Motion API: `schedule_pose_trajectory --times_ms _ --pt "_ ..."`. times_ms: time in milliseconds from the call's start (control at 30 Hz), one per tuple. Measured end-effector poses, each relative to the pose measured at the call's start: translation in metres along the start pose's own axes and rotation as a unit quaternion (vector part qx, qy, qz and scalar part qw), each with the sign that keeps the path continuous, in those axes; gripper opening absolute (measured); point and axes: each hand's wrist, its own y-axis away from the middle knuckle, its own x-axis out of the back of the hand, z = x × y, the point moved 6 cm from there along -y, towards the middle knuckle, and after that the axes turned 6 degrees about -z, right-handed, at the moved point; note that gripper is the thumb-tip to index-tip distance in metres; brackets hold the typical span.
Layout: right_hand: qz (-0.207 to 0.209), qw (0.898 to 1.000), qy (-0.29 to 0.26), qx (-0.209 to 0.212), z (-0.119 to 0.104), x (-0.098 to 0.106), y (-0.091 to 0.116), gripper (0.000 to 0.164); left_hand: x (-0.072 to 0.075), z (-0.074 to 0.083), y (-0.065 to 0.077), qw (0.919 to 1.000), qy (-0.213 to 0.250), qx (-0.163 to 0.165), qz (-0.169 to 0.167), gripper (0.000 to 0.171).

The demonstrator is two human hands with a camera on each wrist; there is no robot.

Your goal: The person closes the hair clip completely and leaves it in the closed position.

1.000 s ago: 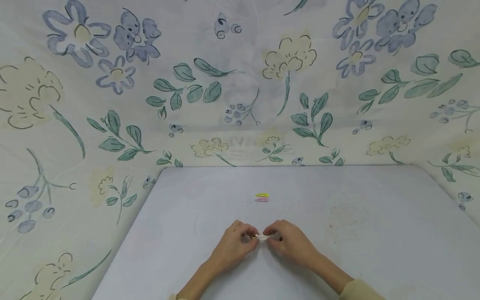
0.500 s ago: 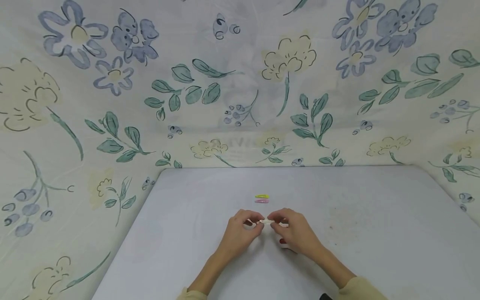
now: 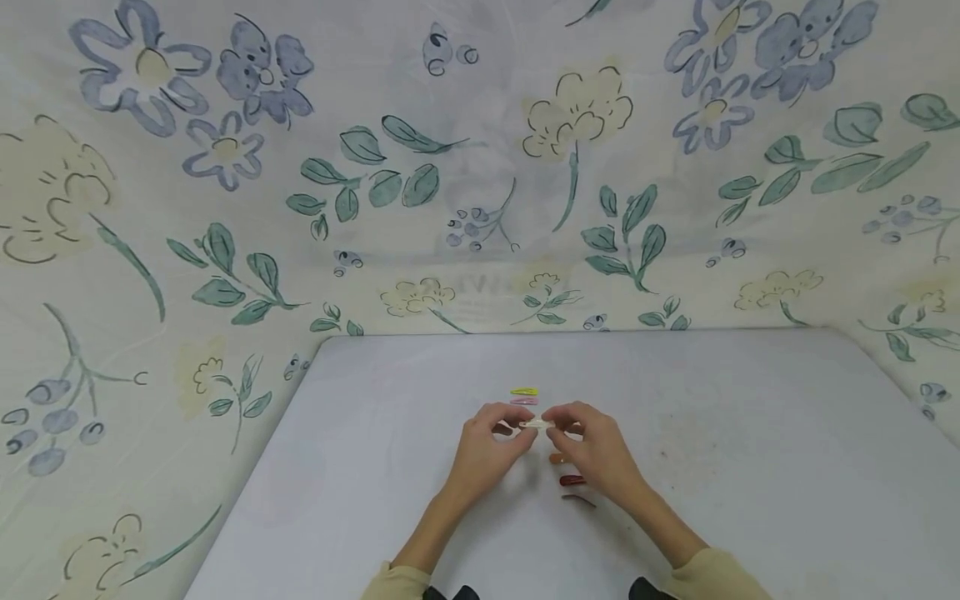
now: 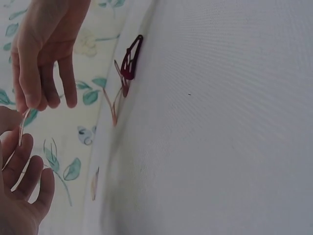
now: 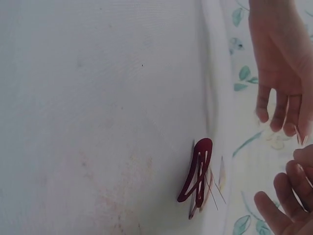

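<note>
Nearby, a brown clip (image 3: 579, 500), a red clip (image 3: 572, 480) and an orange clip (image 3: 557, 458) lie on the table (image 3: 360, 467). Next, the left hand (image 3: 482, 447) and right hand (image 3: 603, 448) pinch a white clip (image 3: 536, 423) between them, raised. Beyond lie a pink clip (image 3: 524, 401), then a yellow clip (image 3: 524, 391); behind hangs floral cloth (image 3: 495, 167).

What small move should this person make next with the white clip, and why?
I'd guess: lower the white clip onto the table, on the near side of the pink clip and roughly parallel to it. The left hand and right hand pinch it above the table, and the pink clip and yellow clip lie side by side, suggesting a row.
</note>
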Motion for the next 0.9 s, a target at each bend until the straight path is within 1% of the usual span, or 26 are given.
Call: schedule_pose_trajectory --times_ms 200,333,433,600,800,900 --pt "0.017 1.000 -0.011 0.010 0.001 0.001 -0.002 0.018 0.000 0.001 -0.003 0.9997 0.003 -0.008 0.021 0.017" --pt "0.032 0.999 -0.023 0.000 0.003 0.002 -0.003 0.017 -0.002 0.001 -0.006 0.9991 0.011 -0.015 0.037 0.018" --pt "0.043 0.999 -0.030 -0.005 0.005 0.003 -0.004 0.015 -0.003 0.002 -0.007 0.9982 0.011 -0.012 0.058 0.018" --pt "0.062 0.997 -0.037 0.004 0.005 0.005 -0.006 0.013 -0.005 0.003 -0.010 0.9962 0.000 -0.012 0.087 0.016" --pt "0.077 0.996 -0.037 -0.001 0.004 0.006 -0.007 0.013 -0.008 0.004 -0.012 0.9943 -0.002 -0.017 0.106 0.013" --pt "0.081 0.996 -0.046 -0.006 0.004 0.007 -0.007 0.013 -0.010 0.004 -0.013 0.9933 0.006 -0.016 0.114 0.012"
